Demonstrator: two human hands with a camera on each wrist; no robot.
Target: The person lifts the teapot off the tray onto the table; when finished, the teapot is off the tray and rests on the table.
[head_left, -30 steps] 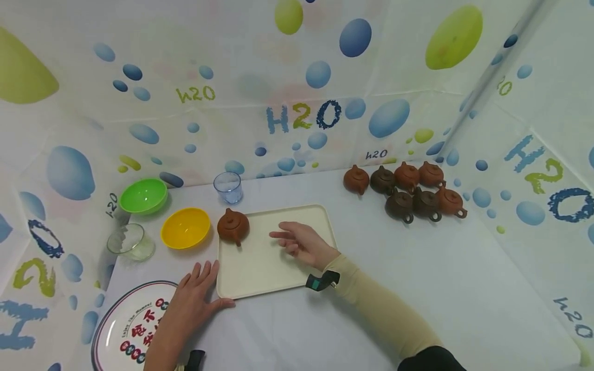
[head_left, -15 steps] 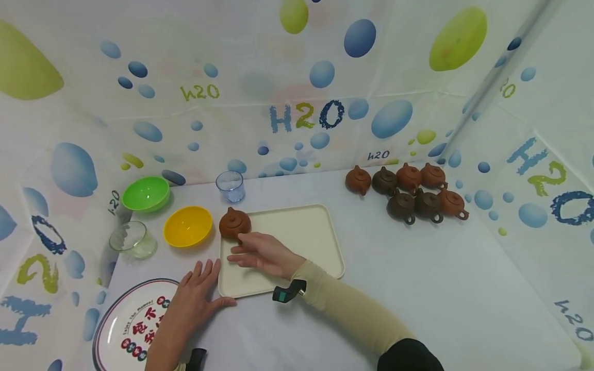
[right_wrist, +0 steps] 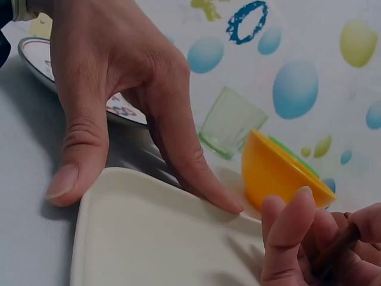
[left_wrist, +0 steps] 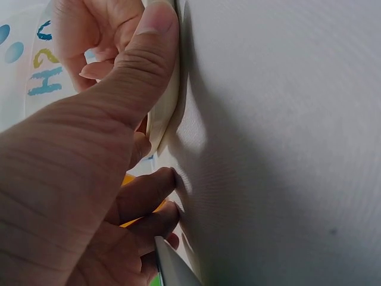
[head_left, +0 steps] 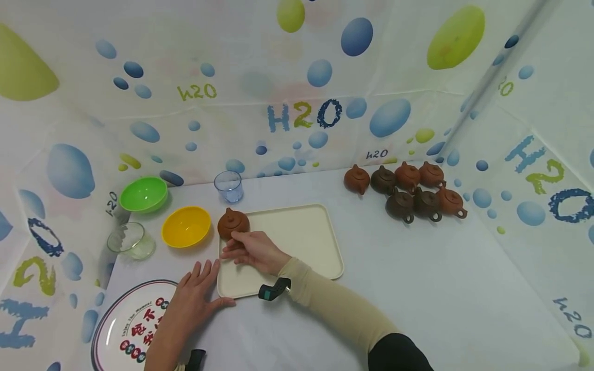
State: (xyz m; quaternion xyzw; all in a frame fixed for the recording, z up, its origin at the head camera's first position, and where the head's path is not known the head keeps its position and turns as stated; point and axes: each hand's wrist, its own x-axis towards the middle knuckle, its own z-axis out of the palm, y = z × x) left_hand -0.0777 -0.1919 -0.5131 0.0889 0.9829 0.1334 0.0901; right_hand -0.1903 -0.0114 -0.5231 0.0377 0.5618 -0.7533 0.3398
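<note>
Head view gives me my right hand (head_left: 252, 251) curled at the handle of a small round clay teapot (head_left: 233, 222), reddish-brown and matte with a knobbed lid, standing in the far left corner of the smooth cream plastic tray (head_left: 306, 232). My left hand (head_left: 195, 299) lies with fingers spread flat on the white surface, its thumb pressed against the tray's rounded near-left rim. Just left of the tray I see a glossy yellow bowl (head_left: 186, 226), a green bowl (head_left: 143, 195), a clear glass (head_left: 131, 240) and a printed plate (head_left: 125, 330); seven more clay teapots (head_left: 408, 191) cluster well apart at the far right.
</note>
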